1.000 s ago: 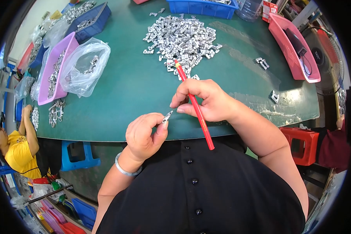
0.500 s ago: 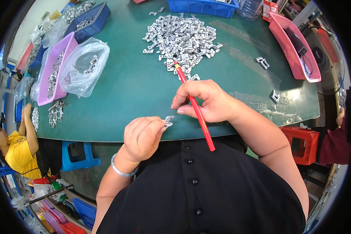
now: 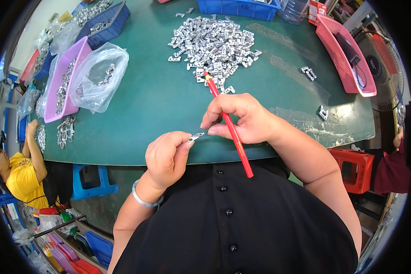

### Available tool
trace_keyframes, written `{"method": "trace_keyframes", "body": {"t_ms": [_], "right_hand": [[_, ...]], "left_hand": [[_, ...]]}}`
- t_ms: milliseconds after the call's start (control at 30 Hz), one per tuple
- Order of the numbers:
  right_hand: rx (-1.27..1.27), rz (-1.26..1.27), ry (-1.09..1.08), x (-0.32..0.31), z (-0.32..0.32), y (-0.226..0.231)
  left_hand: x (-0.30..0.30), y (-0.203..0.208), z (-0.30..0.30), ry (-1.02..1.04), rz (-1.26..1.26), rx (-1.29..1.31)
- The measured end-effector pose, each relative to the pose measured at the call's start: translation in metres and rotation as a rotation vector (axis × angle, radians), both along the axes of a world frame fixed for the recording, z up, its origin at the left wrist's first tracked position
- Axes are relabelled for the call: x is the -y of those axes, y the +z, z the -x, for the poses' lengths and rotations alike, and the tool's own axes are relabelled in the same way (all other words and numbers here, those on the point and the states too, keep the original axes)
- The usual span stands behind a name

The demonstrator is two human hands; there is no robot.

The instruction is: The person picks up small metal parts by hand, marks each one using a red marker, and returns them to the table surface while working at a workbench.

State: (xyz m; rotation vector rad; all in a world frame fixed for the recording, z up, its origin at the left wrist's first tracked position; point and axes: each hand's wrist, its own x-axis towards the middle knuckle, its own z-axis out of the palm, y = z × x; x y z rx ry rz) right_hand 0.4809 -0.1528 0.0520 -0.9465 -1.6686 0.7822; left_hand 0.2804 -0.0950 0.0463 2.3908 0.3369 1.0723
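Note:
Between thumb and forefinger, my left hand (image 3: 166, 156) pinches a small silvery metal part (image 3: 196, 137) just above the table's near edge. My right hand (image 3: 239, 119) is to its right, thumb and forefinger curved toward the part with a small gap between their tips. A red pencil (image 3: 235, 137) rests in the crook of that hand, its yellow-and-red tip pointing up toward a large heap of similar metal parts (image 3: 214, 48) at the table's middle. Whether the right fingertips touch the metal part I cannot tell; they look very close to it.
On the left stand a purple basket (image 3: 81, 52) of metal parts and a clear plastic bag (image 3: 93, 93). A pink basket (image 3: 329, 43) is at the right. A few loose parts (image 3: 308, 73) lie on the green table (image 3: 141, 118). Another person in yellow (image 3: 27, 176) works far left.
My left hand has turned the metal part, so a different side faces up, and it sits slightly higher and closer to my right fingertips. My right hand and the pencil have barely moved.

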Motion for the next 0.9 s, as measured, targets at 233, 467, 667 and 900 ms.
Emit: {"method": "trace_keyframes", "body": {"t_ms": [233,467,667,900], "right_hand": [[0.018,0.035,-0.005,0.001,0.0,0.001],[-0.08,0.075,-0.008,0.001,0.0,0.003],[-0.176,0.101,-0.011,0.001,0.0,0.001],[-0.28,0.182,0.011,-0.001,-0.003,-0.004]], "left_hand": [[0.007,0.0,-0.01,0.025,0.015,0.048],[0.012,-0.004,-0.019,-0.02,-0.081,0.082],[0.01,-0.006,-0.022,-0.007,-0.152,0.098],[0.012,-0.005,-0.022,0.086,0.081,0.105]]}}
